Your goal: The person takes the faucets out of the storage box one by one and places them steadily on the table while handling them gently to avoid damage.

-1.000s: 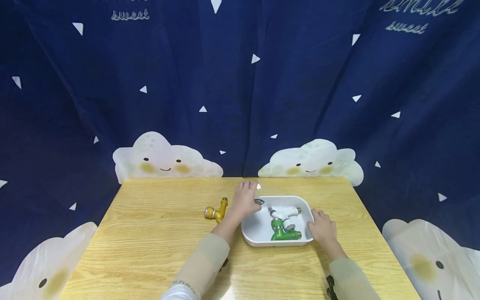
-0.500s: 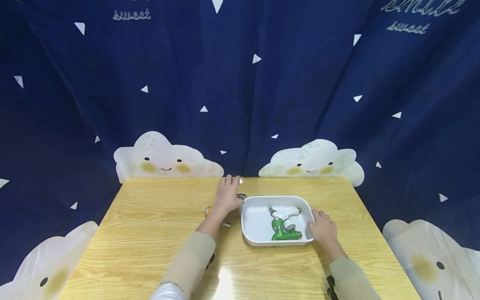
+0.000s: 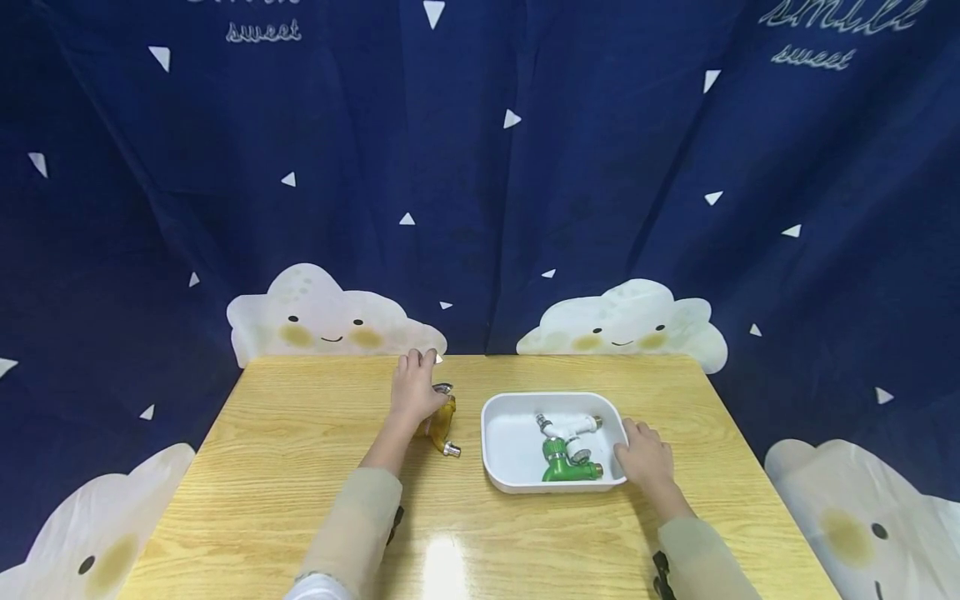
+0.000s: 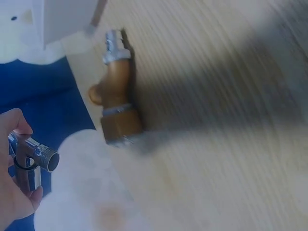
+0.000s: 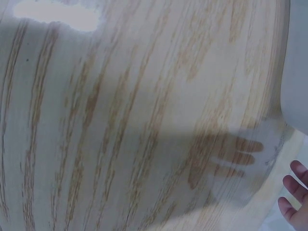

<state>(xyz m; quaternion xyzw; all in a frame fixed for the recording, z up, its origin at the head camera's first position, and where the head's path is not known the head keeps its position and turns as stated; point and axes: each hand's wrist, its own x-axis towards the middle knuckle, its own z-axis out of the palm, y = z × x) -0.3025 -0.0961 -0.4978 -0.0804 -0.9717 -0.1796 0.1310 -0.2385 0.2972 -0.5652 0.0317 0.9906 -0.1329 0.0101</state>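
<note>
My left hand grips a chrome tap at the back of the table, its threaded end sticking out past the fingers in the left wrist view. Below that hand a yellow tap lies on the wood, partly hidden by the hand and wrist in the head view. To the right stands a white tray. Inside it are a green tap and a white tap, lying against each other. My right hand rests at the tray's right rim, fingers loosely spread in the right wrist view.
The wooden table has its far edge against a dark blue curtain printed with clouds and triangles. Light glares on the tabletop near the front middle.
From over the tray's left end, my left hand has moved left with the chrome tap, to above the yellow tap. The right hand and tray stay put.
</note>
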